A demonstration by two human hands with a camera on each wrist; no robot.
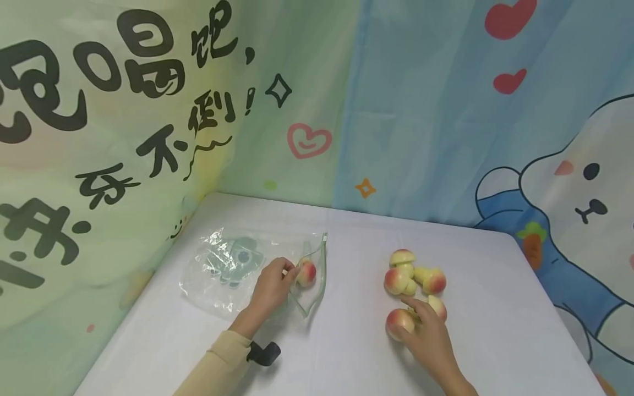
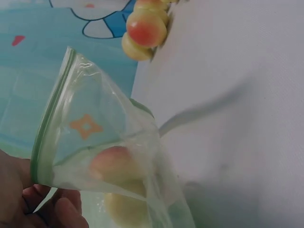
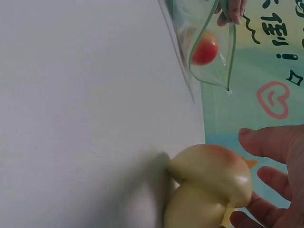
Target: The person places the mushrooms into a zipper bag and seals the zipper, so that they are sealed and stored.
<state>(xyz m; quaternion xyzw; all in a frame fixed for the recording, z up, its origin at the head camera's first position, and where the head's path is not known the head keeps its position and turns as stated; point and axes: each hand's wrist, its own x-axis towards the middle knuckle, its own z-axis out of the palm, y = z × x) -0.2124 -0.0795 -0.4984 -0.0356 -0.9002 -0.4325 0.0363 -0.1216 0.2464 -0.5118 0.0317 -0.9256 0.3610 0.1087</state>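
My left hand [image 1: 274,283] pinches the green zip edge of a clear plastic bag [image 2: 114,109], whose mouth gapes to the right. Inside the bag, just past the opening, lies a red-and-yellow mushroom [image 1: 306,273]. On the right, my right hand [image 1: 430,335] reaches over a mushroom [image 1: 398,323] with a glossy red-and-cream cap. In the right wrist view, the thumb stands apart from this mushroom [image 3: 211,171], and the other fingertips are at its side, loosely bent. Another mushroom [image 1: 438,308] shows partly behind the fingers.
Beyond the right hand, several more mushrooms [image 1: 402,273] lie clustered, one [image 1: 432,279] on its side. A white cloth covers the table [image 1: 346,341]. Printed curtains [image 1: 416,137] hang along the back and left side. A black strap [image 1: 264,353] sits on my left wrist.
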